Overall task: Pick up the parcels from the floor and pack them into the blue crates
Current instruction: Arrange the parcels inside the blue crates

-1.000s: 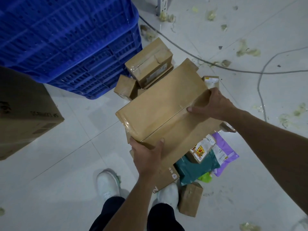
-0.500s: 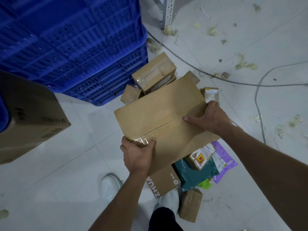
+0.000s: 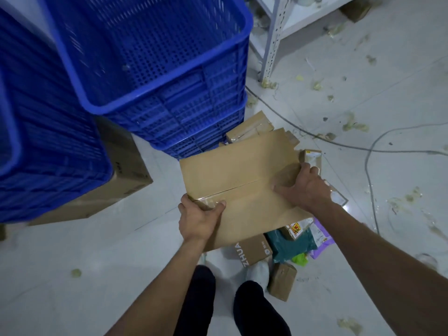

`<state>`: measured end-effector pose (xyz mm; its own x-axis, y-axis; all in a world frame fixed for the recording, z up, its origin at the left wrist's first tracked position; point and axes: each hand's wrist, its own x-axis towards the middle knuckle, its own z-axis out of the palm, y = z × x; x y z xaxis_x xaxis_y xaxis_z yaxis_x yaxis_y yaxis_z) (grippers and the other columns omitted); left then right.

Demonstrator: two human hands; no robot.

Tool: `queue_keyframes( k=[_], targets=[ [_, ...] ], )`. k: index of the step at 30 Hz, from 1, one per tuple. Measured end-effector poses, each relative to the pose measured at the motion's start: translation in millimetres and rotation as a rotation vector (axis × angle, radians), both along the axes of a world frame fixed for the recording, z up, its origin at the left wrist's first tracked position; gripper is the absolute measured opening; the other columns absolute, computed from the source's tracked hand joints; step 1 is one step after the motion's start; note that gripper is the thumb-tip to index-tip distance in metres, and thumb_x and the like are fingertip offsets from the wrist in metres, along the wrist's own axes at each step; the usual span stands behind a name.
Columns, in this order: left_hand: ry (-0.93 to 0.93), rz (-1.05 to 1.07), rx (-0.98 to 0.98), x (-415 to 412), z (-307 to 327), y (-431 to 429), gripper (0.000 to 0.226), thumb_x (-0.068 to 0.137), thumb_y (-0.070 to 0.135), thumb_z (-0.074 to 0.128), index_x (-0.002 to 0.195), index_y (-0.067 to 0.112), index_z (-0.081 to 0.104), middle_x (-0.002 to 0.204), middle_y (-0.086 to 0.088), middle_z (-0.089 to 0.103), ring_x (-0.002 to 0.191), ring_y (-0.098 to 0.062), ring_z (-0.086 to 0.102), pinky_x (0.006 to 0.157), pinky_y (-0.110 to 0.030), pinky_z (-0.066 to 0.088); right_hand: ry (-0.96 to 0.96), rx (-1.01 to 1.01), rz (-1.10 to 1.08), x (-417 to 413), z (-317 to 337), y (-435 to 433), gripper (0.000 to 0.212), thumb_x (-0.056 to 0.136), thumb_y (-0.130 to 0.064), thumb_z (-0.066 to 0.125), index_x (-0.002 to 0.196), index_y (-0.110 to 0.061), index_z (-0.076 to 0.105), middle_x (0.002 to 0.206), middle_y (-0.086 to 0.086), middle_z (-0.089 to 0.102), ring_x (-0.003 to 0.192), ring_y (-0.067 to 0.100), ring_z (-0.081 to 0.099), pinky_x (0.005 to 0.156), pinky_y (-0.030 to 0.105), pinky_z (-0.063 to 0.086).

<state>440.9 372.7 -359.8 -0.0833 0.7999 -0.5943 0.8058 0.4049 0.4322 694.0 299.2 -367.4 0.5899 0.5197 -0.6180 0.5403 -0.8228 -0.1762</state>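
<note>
I hold a large flat brown cardboard parcel (image 3: 240, 175) above the floor with both hands. My left hand (image 3: 197, 218) grips its near left corner at the taped seam. My right hand (image 3: 304, 187) presses on its right edge. A stack of blue crates (image 3: 169, 76) stands just beyond and left of the parcel, the top one open and showing nothing inside. More parcels lie on the floor under and around it: a brown box (image 3: 249, 127) by the crates, a "ZHUA" box (image 3: 253, 249), a teal bag (image 3: 292, 243), a purple bag (image 3: 322, 235) and a small brown box (image 3: 282, 281).
Another blue crate (image 3: 43, 151) sits at the left on a big cardboard box (image 3: 121, 175). A white metal shelf post (image 3: 272, 37) stands at the back right. Cables (image 3: 368, 166) and green scraps lie on the tiled floor to the right. My feet are below the parcels.
The view has risen and tilted up, so the open top crate now shows. The parcel stays in both hands and sits flatter, closer to the crate stack.
</note>
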Motion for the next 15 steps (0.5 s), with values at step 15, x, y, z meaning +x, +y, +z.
queue_keyframes(
  k=[15],
  targets=[
    [-0.024, 0.057, 0.098, -117, 272, 19, 0.101, 0.062, 0.061, 0.082, 0.138, 0.013, 0.035, 0.137, -0.007, 0.046, 0.124, -0.030, 0.051, 0.102, -0.043, 0.045, 0.075, 0.217, 0.108, -102, 276, 15, 0.107, 0.070, -0.072, 0.068, 0.143, -0.005, 0.028, 0.142, 0.018, 0.041, 0.126, 0.037, 0.048, 0.099, 0.047, 0.043]
  ],
)
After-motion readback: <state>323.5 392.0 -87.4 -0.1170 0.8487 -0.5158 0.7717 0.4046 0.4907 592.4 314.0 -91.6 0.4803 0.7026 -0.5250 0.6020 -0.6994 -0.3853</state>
